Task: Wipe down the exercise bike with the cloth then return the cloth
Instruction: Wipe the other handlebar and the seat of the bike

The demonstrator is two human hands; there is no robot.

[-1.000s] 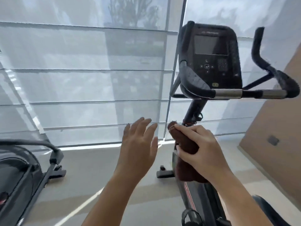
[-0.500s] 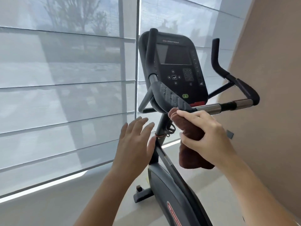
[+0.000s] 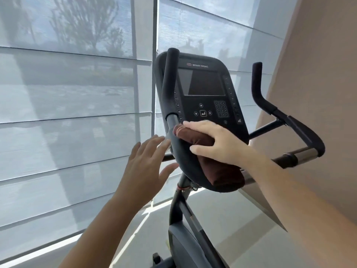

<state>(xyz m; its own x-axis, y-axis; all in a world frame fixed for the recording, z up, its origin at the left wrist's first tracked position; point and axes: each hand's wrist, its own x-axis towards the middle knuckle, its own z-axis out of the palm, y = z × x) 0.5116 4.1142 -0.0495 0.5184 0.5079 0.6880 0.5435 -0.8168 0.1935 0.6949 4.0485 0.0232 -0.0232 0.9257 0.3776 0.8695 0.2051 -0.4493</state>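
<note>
Wiping the left handlebar of the bike

The right hand presses a folded brown cloth down on the curved left handlebar of the bike, just under the screen, with the fingers laid flat over the cloth and the thumb tucked on its near side. The left hand is spread wide with nothing in it, just beside the same bar, maybe touching it; I cannot tell. I think the wiping has only begun. Next, the cloth should slide along the bar, then go over the screen, the other handlebar and the frame. The seat and pedals are cut off at the bottom. The place where the cloth goes back is not in view. The small buttons are hard to read.
</note>
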